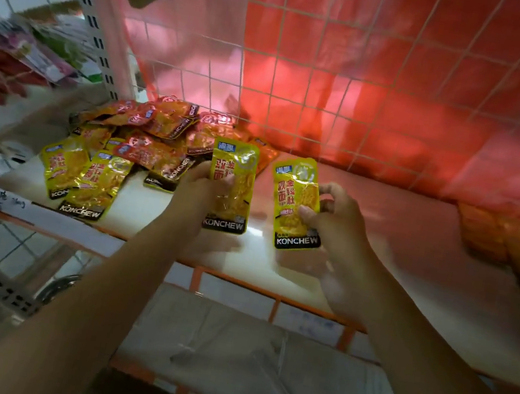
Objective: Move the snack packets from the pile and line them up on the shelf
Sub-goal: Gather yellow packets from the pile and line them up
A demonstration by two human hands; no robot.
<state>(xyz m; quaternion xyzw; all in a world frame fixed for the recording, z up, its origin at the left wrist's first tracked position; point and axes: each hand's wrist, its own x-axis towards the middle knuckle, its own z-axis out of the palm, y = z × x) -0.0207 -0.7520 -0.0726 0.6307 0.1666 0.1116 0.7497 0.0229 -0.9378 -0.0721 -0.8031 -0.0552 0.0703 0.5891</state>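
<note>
Glossy, crinkled foil packets, flat and rectangular with black "KONCHEW" bands, lay in a loose pile at the back left of the smooth white shelf, orange ones on top; two yellow ones lay overlapping at its front. A thin wire grid over translucent red sheeting backed the shelf. The orange shapes at the right edge were too blurred to identify. The left hand held one yellow packet upright, fingers curled behind it, its grip mostly hidden. The right hand pinched another yellow packet by its right edge between thumb and curled fingers, above the shelf.
</note>
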